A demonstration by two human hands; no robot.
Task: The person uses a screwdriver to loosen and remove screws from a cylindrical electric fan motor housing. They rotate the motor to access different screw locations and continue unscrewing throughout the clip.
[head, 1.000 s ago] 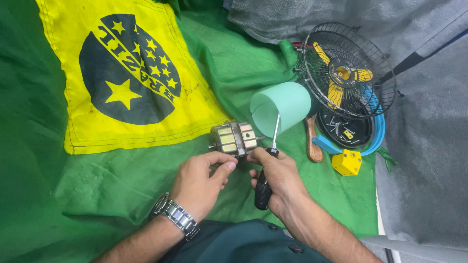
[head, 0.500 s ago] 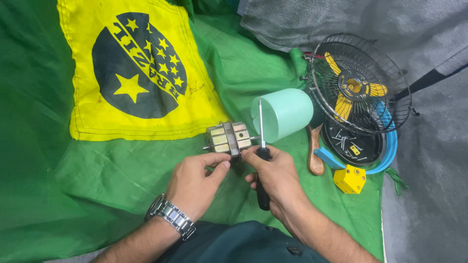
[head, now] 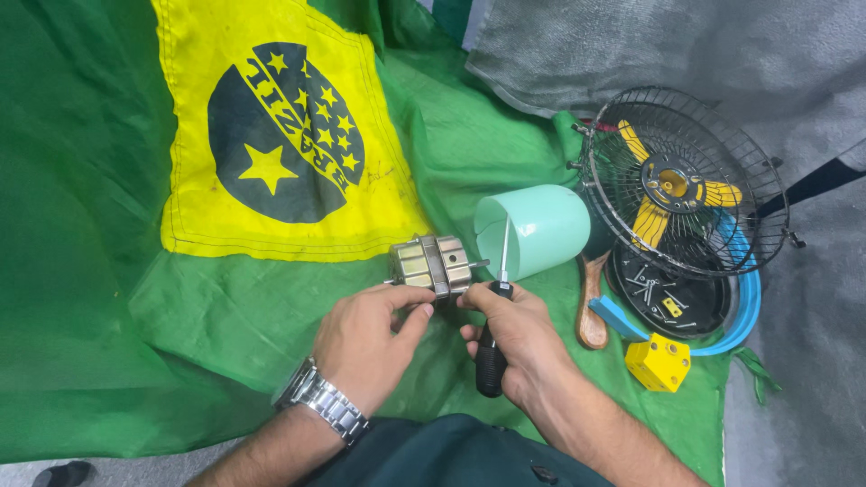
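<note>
bare forearms, steel link wristwatch [head: 323, 405] on left wrist.

A big green cloth [head: 81, 271] covers the floor. A yellow patch [head: 298, 135] with a dark blue circle and yellow stars is sewn on it. A grey cloth [head: 686, 54] lies at the top and right. The light is bright and even.

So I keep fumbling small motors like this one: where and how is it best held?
Probably around the metal motor core's boxy middle, from below and the left, as the left hand does. Its flat sides give fingers purchase, and that leaves the shaft end on the right free for the screwdriver in the right hand.
</note>
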